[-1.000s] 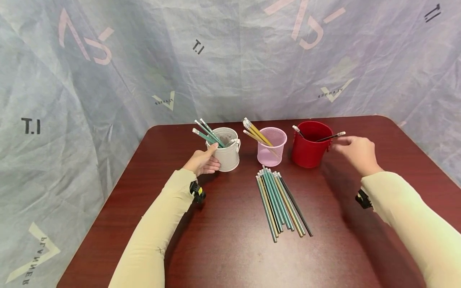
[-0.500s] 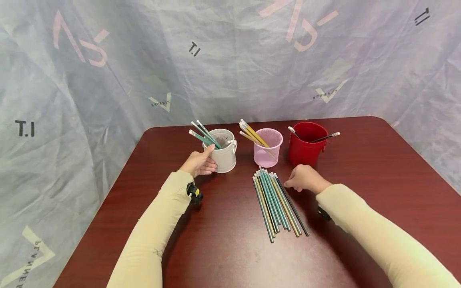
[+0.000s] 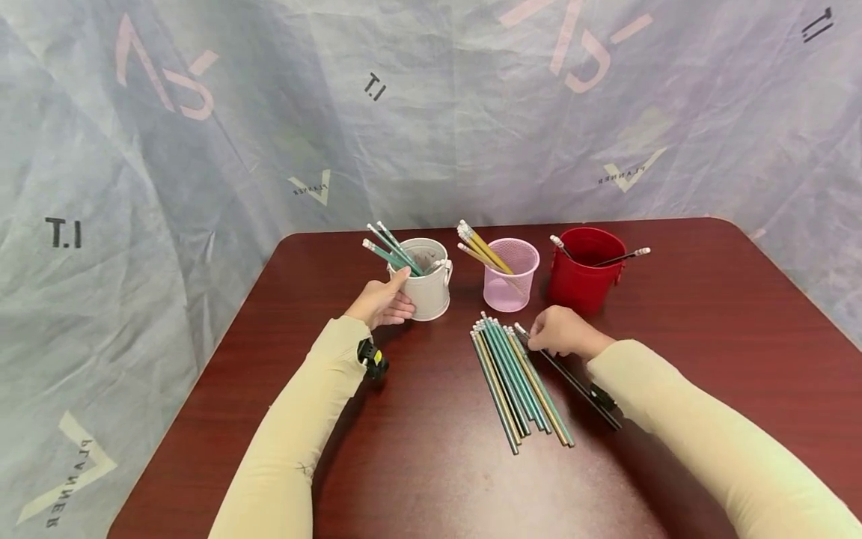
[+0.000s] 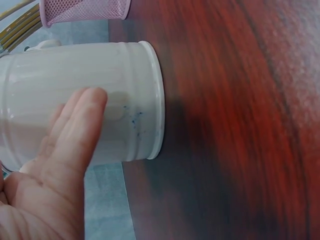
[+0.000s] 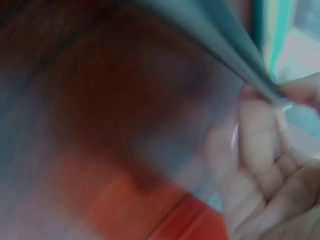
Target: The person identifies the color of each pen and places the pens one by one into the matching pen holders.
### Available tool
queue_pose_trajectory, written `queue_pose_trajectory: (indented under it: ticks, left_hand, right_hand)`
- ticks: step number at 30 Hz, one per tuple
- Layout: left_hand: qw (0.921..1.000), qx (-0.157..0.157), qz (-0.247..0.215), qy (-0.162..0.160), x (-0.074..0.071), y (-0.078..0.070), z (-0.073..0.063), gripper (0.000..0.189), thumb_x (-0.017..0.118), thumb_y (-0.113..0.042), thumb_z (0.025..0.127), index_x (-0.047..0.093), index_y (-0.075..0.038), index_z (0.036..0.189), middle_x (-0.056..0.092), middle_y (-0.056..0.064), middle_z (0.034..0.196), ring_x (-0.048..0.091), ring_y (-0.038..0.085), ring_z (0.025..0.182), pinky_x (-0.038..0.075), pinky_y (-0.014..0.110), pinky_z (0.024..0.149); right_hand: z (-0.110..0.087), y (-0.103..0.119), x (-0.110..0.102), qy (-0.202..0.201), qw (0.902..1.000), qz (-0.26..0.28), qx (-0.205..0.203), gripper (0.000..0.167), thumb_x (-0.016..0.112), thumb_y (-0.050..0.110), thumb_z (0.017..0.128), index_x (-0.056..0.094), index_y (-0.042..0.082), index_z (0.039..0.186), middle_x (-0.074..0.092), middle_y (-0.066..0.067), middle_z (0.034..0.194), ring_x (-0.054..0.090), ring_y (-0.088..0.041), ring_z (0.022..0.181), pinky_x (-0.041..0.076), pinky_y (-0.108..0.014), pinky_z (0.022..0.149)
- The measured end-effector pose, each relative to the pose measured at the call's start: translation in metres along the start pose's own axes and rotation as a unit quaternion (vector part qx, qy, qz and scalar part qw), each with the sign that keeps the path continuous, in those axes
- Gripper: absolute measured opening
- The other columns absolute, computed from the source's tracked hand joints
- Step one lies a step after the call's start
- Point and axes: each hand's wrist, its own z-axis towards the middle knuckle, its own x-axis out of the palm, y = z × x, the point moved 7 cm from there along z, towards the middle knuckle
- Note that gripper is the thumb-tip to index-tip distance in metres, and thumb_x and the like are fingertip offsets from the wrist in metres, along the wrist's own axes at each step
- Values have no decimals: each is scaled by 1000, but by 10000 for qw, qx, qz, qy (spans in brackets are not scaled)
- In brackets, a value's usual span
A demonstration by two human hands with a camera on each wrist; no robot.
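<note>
In the head view my left hand (image 3: 382, 301) touches the side of a white pail (image 3: 429, 299), thumb near its rim. The left wrist view shows straight fingers (image 4: 80, 130) along the pail's wall. Several green pencils (image 3: 396, 251) lean in this pail. My right hand (image 3: 564, 331) pinches a black pencil (image 3: 572, 380) near its eraser end, slanted beside a loose row of pencils (image 3: 513, 374) in green, gold and black. The right wrist view is blurred, with thumb and fingertips meeting on the pencil (image 5: 235, 55).
A pink mesh cup (image 3: 506, 293) holding yellow pencils (image 3: 486, 248) stands between the white pail and a red pail (image 3: 581, 288) with two black pencils. All stand toward the back of the dark red table (image 3: 417, 464), before a grey printed cloth (image 3: 417, 150).
My right hand has moved from beside the red pail down to the row and taken hold of a black pencil. Its far end has swung right, away from the others. The left hand stays.
</note>
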Motion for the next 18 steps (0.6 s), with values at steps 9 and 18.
queue_pose_trajectory:
  ticks: [9,18]
  left_hand:
    - [9998,-24,-116,136,1,0,2,71,47,-55,95,58,14,109,65,11,73,67,19,68,55,27,59]
    - [9999,-44,-79,127,1,0,5,67,48,-55,95,59,11,102,65,9,69,66,17,64,54,25,56]
  right_hand:
    - [-21,17,-57,-695,9848,1406,-743,39,62,-3,80,54,-12,118,64,-7,76,61,-12,63,53,-29,54]
    - [-54,35,-128,-2511,9474,1407,-1398,37,60,-8,80,61,-8,118,67,9,75,57,8,66,45,-13,52]
